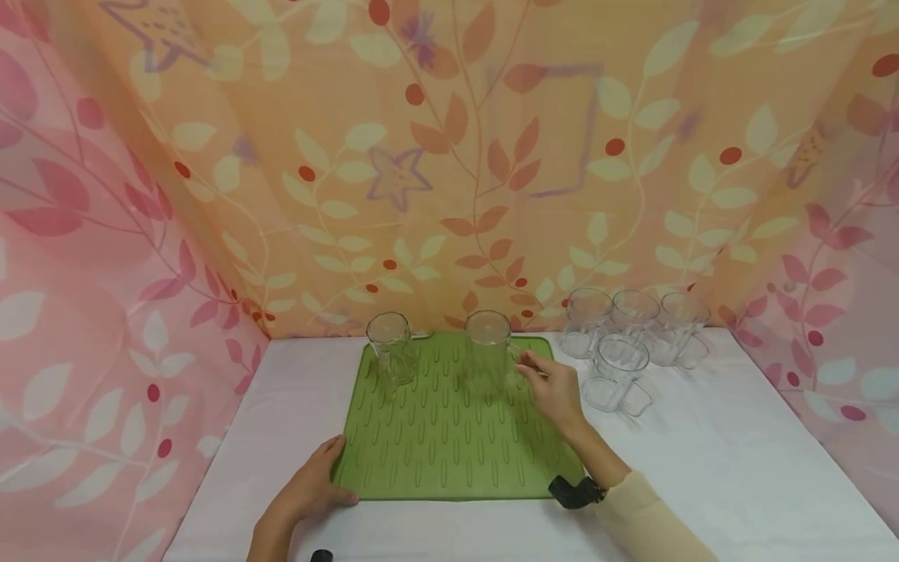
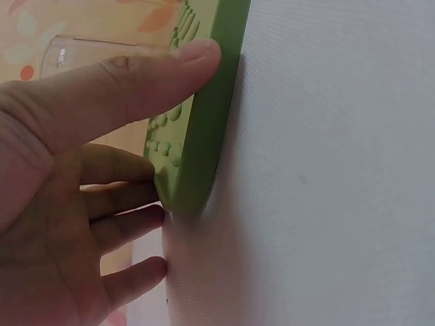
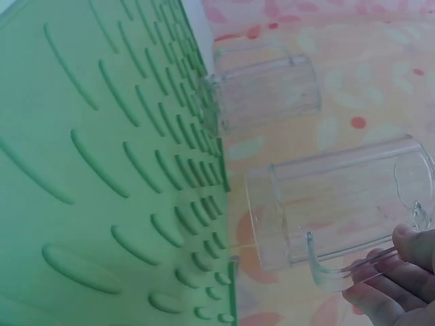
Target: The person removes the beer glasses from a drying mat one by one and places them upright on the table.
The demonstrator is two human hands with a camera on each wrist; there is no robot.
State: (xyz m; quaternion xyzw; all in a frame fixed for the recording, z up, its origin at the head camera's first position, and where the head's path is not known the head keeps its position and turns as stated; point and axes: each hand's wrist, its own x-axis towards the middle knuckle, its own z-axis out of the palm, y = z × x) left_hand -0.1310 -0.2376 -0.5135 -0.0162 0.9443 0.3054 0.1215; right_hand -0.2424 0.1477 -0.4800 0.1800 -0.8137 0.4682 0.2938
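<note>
By its handle, my right hand (image 1: 551, 388) pinches a clear glass mug (image 1: 488, 351) over the back of the green ridged mat (image 1: 449, 437). In the right wrist view, a gap shows between the held mug's (image 3: 333, 204) base and the mat (image 3: 102, 170). Another glass mug (image 1: 393, 351) stands upright at the mat's back left. At the front left corner, my left hand (image 1: 309, 484) touches the mat, thumb at the front edge and fingers along the left side. The left wrist view shows these fingers fairly straight against the mat's edge (image 2: 211, 142).
Several more clear mugs (image 1: 614, 375) stand close together on the white cloth to the right of the mat. Patterned fabric walls (image 1: 477, 156) enclose the table (image 1: 737, 460) at the back and both sides.
</note>
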